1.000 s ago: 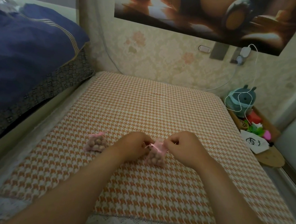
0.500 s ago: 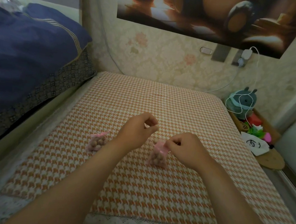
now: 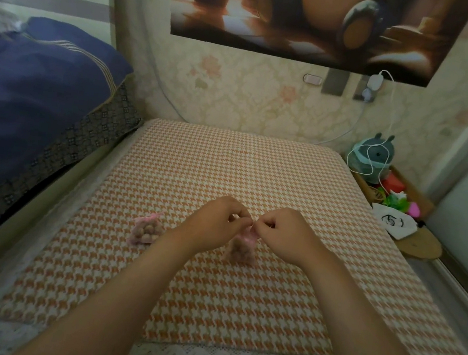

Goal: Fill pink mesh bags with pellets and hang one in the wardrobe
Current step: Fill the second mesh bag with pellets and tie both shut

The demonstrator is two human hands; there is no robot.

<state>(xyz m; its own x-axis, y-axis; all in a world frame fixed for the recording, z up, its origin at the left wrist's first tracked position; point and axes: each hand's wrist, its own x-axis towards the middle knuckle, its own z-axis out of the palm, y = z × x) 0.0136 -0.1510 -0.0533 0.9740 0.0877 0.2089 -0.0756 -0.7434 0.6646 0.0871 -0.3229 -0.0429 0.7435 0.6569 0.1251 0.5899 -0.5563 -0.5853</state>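
Two pink mesh bags of tan pellets stand on the orange houndstooth cloth. The middle bag is under my hands. My left hand and my right hand meet at its pink top, fingers pinched on the ribbon at the neck. The ribbon itself is mostly hidden by my fingers. The second bag sits to the left, tied and untouched. No wardrobe is in view.
A dark blue quilt lies on the bed at the left. A wooden tray at the right holds a teal plush toy, a white cable and small coloured items. The wall with a poster is behind.
My left hand let go and lifted away from the middle bag half a second ago; it has now come back to the bag's neck beside my right hand.
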